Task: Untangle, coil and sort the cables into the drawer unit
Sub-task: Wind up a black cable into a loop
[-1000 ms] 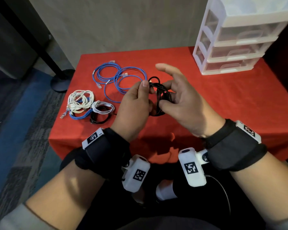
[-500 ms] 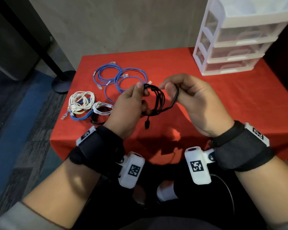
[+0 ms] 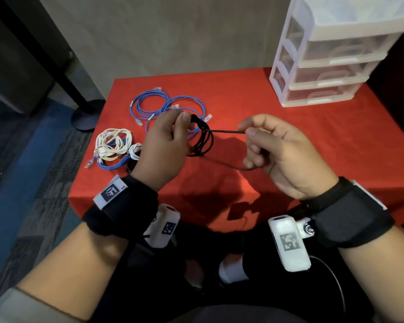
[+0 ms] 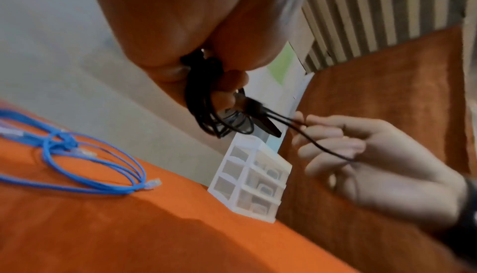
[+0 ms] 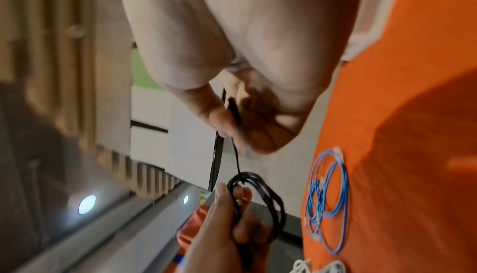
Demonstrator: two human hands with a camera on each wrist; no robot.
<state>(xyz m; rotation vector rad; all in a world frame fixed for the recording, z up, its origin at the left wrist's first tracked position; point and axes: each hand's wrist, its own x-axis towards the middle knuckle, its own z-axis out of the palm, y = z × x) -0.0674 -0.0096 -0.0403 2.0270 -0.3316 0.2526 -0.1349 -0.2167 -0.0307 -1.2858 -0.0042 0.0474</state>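
A black cable (image 3: 202, 139) hangs as a small coil above the red table. My left hand (image 3: 168, 138) pinches the top of that coil (image 4: 204, 102) between thumb and fingers. A strand runs taut to the right, where my right hand (image 3: 266, 145) pinches it (image 5: 233, 114) with curled fingers; the slack loops back under that hand. Blue network cables (image 3: 170, 110) lie coiled on the table behind my left hand. The white drawer unit (image 3: 324, 61) stands at the back right with its drawers closed.
A tangle of white and blue cables (image 3: 112, 148) lies near the table's left edge, beside a small white and black coil (image 3: 134, 155). The red tablecloth (image 3: 313, 141) hangs over the front edge. A black stand base (image 3: 85, 115) sits on the floor at left.
My right hand has moved right, away from the left, drawing a strand out of the black coil until it runs taut. The left hand keeps its pinch on the coil.
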